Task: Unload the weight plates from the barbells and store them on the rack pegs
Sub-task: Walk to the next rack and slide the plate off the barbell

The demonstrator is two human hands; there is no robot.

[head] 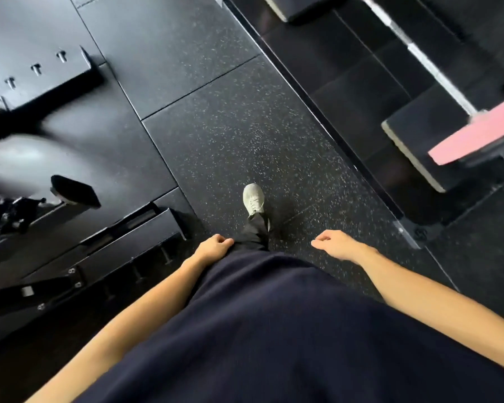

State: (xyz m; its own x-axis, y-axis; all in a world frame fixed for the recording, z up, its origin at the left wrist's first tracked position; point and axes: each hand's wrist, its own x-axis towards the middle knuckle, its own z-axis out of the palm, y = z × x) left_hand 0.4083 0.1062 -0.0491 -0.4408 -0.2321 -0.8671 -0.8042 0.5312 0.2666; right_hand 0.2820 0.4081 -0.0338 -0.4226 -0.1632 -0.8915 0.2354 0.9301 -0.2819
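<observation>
I look straight down at a speckled black rubber floor (pixel 239 135). My left hand (pixel 214 245) hangs by my hip, loosely curled and holding nothing. My right hand (pixel 336 245) hangs on the other side, fingers relaxed and also holding nothing. At the right edge a pink weight plate (pixel 477 135) sits on a silver barbell (pixel 437 74) that runs up and to the left over black blocks. Both hands are far from the plate. My pale shoe (pixel 253 199) steps forward between them.
On the left, black rack base beams (pixel 56 82) are bolted to a smooth black platform, with a second beam (pixel 122 242) near my left arm. A black block (pixel 419 141) lies under the plate. A dark raised strip (pixel 317 103) borders the lifting area on the right.
</observation>
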